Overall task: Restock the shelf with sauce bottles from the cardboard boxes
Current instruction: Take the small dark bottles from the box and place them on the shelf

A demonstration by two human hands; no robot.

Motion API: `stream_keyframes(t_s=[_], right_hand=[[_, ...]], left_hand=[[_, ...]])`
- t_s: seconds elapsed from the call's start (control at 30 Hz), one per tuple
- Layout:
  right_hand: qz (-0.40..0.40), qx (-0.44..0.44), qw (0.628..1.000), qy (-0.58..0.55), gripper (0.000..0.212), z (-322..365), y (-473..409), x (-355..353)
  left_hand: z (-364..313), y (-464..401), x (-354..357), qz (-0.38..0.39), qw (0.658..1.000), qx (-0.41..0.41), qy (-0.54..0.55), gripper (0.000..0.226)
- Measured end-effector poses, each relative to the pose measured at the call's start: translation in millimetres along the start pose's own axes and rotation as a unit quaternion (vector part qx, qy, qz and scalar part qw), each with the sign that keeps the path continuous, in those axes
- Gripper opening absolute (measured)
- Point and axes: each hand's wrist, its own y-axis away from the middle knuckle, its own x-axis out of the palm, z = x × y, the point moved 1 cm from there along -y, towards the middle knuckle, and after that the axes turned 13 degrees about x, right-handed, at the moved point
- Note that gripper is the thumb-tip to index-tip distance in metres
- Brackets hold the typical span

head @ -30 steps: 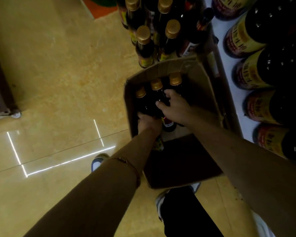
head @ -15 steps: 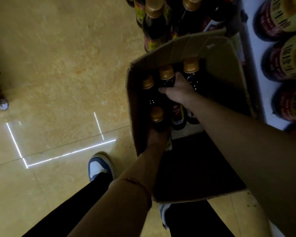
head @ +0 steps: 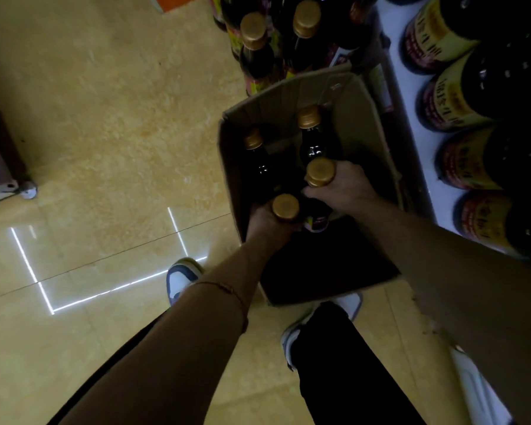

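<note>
An open cardboard box stands on the floor beside the shelf. My left hand grips a dark sauce bottle with a gold cap, raised above the box's near side. My right hand grips a second gold-capped bottle by the neck, also lifted. Two more bottles stay upright in the box: one at the back left, one at the back right. The lower bodies of the held bottles are mostly hidden by my hands.
A white shelf on the right carries large dark bottles with yellow labels. More gold-capped bottles stand on the floor behind the box. My shoes are on the tan tile floor; a cart wheel is at far left.
Both hands were down among the bottles in the box; each has since lifted one bottle up and toward me. The view has shifted closer over the box.
</note>
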Motion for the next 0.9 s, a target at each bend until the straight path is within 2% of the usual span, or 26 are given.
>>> stream_keyframes(t_s=[0.07,0.17,0.3,0.4,0.63,0.8,0.9], right_hand=[[-0.007,-0.013,1.0,-0.017,0.04,1.5,21.2,-13.0],[-0.045,-0.054,0.996,-0.048,0.035,12.9,58.5,-33.6],[-0.056,-0.083,0.992,-0.07,0.032,43.1,110.9,-77.2],[-0.075,-0.129,0.987,-0.067,0.027,72.2,156.5,-114.1],[-0.141,-0.183,0.971,-0.06,0.018,127.1,276.5,-196.8],[-0.182,-0.193,0.963,-0.051,0.029,155.3,377.4,-259.7],[-0.214,-0.18,0.959,-0.045,0.034,170.8,428.8,-295.2]], left_hand=[[-12.8,13.6,-9.1,-0.002,0.999,0.025,-0.02,0.066],[-41.1,36.3,-30.0,-0.014,0.998,0.054,-0.013,0.057],[-94.3,67.3,-60.0,-0.017,0.998,0.056,0.02,0.056],[-138.9,91.7,-84.9,-0.015,0.996,0.076,0.045,0.049],[-257.4,174.5,-135.3,0.028,0.983,0.182,0.004,0.026],[-338.0,237.8,-165.2,0.051,0.966,0.253,-0.024,0.017],[-383.4,268.9,-180.4,0.07,0.952,0.295,-0.042,0.02]])
